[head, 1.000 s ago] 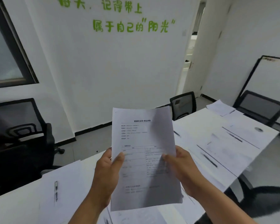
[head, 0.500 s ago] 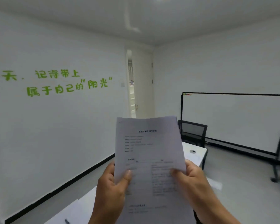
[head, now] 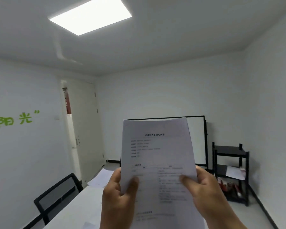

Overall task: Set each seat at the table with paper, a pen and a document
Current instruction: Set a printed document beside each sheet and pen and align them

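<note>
A printed document, white with black text, is held upright in front of me at chest height. My left hand grips its left edge with the thumb across the front. My right hand grips the right edge the same way. Below the hands a strip of the white table shows, with a few paper sheets lying at its far end. No pen is visible in this view.
A black mesh chair stands at the table's left side. A white door is at the back left. A whiteboard leans on the far wall, next to a black shelf rack at the right.
The view has swung up and to the right, from the table with its papers and pens towards the ceiling and far wall. Both hands keep holding the document upright.
</note>
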